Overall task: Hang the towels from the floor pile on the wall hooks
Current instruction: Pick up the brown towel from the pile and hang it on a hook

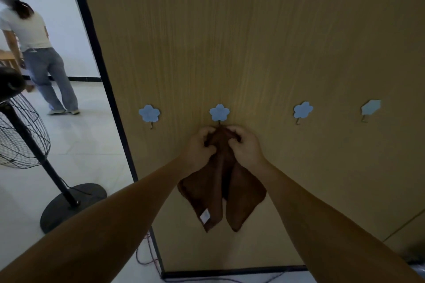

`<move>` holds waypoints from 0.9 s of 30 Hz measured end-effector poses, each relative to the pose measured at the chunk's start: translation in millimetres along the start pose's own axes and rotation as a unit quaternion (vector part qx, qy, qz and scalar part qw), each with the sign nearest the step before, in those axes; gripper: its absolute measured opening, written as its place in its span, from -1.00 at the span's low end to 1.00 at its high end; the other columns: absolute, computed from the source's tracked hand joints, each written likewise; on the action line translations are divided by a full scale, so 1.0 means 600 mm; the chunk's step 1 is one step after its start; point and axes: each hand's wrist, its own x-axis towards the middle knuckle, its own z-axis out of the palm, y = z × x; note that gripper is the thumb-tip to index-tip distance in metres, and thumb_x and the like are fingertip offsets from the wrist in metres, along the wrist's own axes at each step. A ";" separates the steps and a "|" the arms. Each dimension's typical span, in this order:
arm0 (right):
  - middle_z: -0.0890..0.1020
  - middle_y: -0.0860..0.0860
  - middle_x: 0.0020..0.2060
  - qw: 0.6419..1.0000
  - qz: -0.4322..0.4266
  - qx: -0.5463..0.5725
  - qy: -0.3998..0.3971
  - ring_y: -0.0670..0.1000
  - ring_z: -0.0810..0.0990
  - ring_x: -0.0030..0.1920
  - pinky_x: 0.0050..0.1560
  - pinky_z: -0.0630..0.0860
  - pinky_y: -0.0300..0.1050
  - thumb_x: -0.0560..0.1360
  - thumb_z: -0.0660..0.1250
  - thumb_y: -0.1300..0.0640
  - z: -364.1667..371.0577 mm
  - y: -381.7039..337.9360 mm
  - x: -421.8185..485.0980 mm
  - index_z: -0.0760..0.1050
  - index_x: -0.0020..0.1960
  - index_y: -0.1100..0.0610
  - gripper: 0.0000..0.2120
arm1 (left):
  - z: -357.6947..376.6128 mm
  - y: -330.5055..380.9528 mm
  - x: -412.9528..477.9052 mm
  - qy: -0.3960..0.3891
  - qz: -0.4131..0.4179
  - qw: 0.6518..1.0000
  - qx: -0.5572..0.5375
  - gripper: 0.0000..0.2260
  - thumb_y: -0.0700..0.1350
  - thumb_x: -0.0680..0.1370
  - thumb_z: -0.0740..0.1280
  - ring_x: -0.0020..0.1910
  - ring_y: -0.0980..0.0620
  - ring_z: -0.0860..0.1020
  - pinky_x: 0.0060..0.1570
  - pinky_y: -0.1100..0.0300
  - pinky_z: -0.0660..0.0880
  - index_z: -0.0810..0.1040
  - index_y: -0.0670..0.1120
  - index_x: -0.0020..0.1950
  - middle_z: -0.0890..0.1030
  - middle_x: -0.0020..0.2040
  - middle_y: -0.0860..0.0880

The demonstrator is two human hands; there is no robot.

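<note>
A brown towel (pixel 213 193) with a white label hangs against the wooden wall panel (pixel 253 41), its top bunched just under the second blue flower hook (pixel 219 113). My left hand (pixel 199 146) grips the bunched top on the left side and my right hand (pixel 245 145) grips it on the right. The towel's two lower corners dangle free below my wrists. The hook's metal prong is mostly hidden by the cloth and my fingers. The floor pile is out of view.
Three other blue flower hooks are bare: one at the left (pixel 149 113) and two at the right (pixel 303 111) (pixel 370 108). A standing fan (pixel 27 135) with a round base stands left of the panel. A person (pixel 36 53) walks beyond it. Cables (pixel 147 253) lie by the panel's foot.
</note>
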 end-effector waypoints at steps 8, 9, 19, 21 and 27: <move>0.61 0.14 0.02 0.987 0.069 -0.132 -0.066 0.12 0.58 0.02 0.07 0.50 -0.03 0.62 0.14 0.22 0.028 0.021 -0.009 0.47 0.15 0.23 -0.81 | 0.017 -0.012 -0.011 0.001 -0.042 0.988 0.151 -0.93 -0.27 0.58 0.23 -0.24 0.05 0.43 -0.29 0.35 0.26 0.48 -0.19 -0.08 0.47 -0.25 0.00; 0.60 0.15 0.02 0.983 0.071 -0.151 -0.070 0.13 0.57 0.03 0.06 0.49 -0.02 0.62 0.14 0.20 0.028 0.024 -0.013 0.44 0.14 0.23 -0.82 | 0.019 -0.018 -0.017 -0.004 -0.037 0.986 0.162 -0.92 -0.25 0.58 0.24 -0.20 0.01 0.44 -0.29 0.34 0.23 0.49 -0.24 -0.03 0.49 -0.21 -0.05; 0.45 0.17 0.29 0.975 0.122 -0.184 -0.025 0.18 0.45 0.28 0.28 0.41 0.04 0.51 0.35 -0.01 0.012 0.016 -0.081 0.31 0.39 0.21 -0.46 | -0.002 -0.007 -0.050 0.035 -0.016 0.979 0.198 -0.50 -0.01 0.48 0.39 0.06 -0.16 0.54 0.04 0.04 0.45 0.34 -0.18 0.33 0.52 0.15 -0.19; 0.36 0.17 0.36 0.971 0.142 -0.194 -0.011 0.18 0.39 0.34 0.33 0.36 0.02 0.51 0.36 -0.03 0.004 0.013 -0.107 0.23 0.47 0.20 -0.37 | 0.004 -0.002 -0.056 0.021 -0.002 0.979 0.204 -0.48 -0.03 0.47 0.39 0.06 -0.18 0.54 0.04 0.02 0.46 0.33 -0.20 0.34 0.50 0.17 -0.21; 0.30 0.13 0.42 0.949 0.221 -0.225 0.014 0.16 0.32 0.41 0.38 0.32 0.01 0.52 0.34 -0.05 -0.057 0.032 -0.225 0.16 0.51 0.16 -0.32 | 0.029 -0.001 -0.120 0.067 0.024 0.940 0.332 -0.37 -0.02 0.41 0.40 0.21 -0.28 0.39 0.17 -0.12 0.33 0.29 -0.19 0.40 0.38 0.28 -0.24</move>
